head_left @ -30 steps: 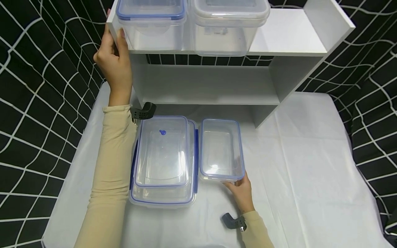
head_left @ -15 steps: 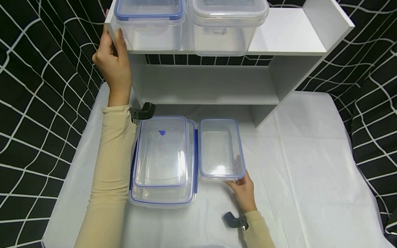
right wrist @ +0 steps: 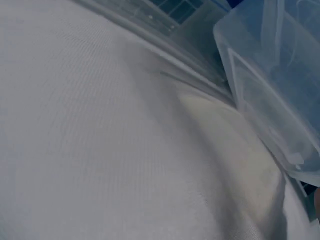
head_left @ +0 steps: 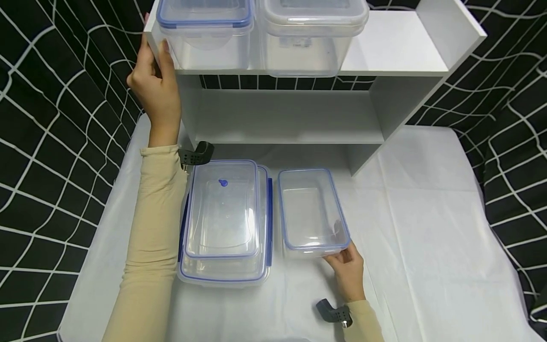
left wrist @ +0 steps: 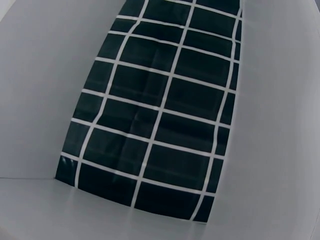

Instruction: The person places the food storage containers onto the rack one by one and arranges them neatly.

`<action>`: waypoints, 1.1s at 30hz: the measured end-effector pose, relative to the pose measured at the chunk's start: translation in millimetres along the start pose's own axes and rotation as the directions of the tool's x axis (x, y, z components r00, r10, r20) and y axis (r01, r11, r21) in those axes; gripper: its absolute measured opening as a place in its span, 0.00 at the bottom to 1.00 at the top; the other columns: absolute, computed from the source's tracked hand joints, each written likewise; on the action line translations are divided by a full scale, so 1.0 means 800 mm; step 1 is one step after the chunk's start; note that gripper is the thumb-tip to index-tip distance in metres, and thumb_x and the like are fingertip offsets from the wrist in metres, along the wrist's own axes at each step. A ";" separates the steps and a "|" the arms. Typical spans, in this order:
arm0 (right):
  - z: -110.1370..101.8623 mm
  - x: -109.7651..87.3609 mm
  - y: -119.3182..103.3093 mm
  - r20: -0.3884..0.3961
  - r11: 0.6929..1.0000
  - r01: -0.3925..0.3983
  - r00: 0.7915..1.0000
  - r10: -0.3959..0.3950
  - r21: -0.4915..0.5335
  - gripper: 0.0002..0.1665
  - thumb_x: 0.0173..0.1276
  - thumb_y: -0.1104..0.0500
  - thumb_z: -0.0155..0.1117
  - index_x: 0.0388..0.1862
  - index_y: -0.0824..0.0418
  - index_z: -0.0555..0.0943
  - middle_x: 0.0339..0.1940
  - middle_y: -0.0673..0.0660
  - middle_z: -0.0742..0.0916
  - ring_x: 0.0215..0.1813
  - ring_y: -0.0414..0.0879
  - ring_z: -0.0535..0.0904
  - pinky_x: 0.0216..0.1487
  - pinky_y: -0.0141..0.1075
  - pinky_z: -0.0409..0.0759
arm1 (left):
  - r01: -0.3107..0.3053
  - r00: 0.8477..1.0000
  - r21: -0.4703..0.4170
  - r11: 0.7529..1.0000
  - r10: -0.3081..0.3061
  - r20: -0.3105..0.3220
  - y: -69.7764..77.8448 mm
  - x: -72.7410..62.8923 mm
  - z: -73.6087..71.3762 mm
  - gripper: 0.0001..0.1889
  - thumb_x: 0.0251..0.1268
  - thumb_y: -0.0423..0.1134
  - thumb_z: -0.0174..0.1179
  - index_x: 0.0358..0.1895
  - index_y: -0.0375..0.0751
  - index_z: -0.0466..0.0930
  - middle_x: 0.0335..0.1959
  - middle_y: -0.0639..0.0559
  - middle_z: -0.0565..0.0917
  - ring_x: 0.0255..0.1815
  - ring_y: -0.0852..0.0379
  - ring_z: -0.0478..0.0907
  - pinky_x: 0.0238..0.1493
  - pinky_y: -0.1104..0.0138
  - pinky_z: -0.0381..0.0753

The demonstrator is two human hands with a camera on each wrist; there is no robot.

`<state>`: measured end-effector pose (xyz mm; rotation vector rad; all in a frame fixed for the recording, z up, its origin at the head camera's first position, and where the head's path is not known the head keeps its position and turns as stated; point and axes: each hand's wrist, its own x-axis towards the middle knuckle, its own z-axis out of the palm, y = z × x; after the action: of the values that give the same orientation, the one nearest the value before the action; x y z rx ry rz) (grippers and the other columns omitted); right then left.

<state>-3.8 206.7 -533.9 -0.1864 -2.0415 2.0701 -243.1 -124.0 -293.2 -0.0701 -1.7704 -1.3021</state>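
Note:
With thumb and fingers on either side, my left hand [head_left: 155,90] grips the left side panel of a white shelf unit [head_left: 282,116]. At the near right corner of a clear food container [head_left: 314,209] with a blue-rimmed lid, my right hand [head_left: 348,273] holds on, its fingertips partly hidden beneath and behind the corner. In the right wrist view, the container [right wrist: 280,90] appears at the right, over the white cloth. Left of it, a smaller clear lidded container [head_left: 222,209] is stacked on a larger one [head_left: 222,273] with blue side clips.
On the unit's top board stand a blue-lidded container [head_left: 205,42] and a white-lidded container [head_left: 314,42]. A white cloth [head_left: 436,237] covers the table. Black fabric with white grid lines [head_left: 55,166] hangs around the sides and back.
My right hand has moved right and toward me, bringing the held container along and widening its gap from the stacked containers. My left hand stays on the panel.

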 end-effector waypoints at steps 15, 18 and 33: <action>0.005 0.007 0.002 0.197 0.976 -0.109 0.970 0.146 -0.187 0.63 0.46 0.74 0.74 0.76 0.60 0.48 0.74 0.63 0.59 0.72 0.58 0.55 0.66 0.27 0.60 | -0.016 1.000 -0.018 1.000 0.016 -0.005 0.000 -0.001 0.002 0.19 0.69 0.34 0.54 0.61 0.32 0.73 0.49 0.50 0.83 0.41 0.70 0.80 0.45 0.77 0.77; 0.009 0.010 0.008 0.195 0.950 -0.123 0.963 0.184 -0.288 0.66 0.43 0.68 0.79 0.76 0.61 0.47 0.72 0.65 0.62 0.71 0.60 0.57 0.69 0.37 0.59 | -0.017 1.000 -0.023 1.000 0.016 -0.005 0.000 -0.001 0.002 0.19 0.68 0.33 0.54 0.61 0.31 0.72 0.50 0.49 0.83 0.46 0.69 0.80 0.48 0.74 0.78; 0.032 0.022 0.010 0.150 0.917 0.015 0.987 0.049 -0.398 0.73 0.37 0.65 0.82 0.77 0.54 0.46 0.74 0.60 0.62 0.72 0.56 0.57 0.71 0.49 0.56 | -0.005 1.000 -0.025 1.000 0.005 -0.013 0.000 0.000 0.002 0.19 0.68 0.33 0.54 0.61 0.31 0.73 0.50 0.48 0.83 0.49 0.66 0.79 0.51 0.72 0.77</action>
<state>-27.6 185.9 -539.8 -0.1092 -2.5517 1.6986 -244.2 -122.6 -293.8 -0.0798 -1.7426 -1.3184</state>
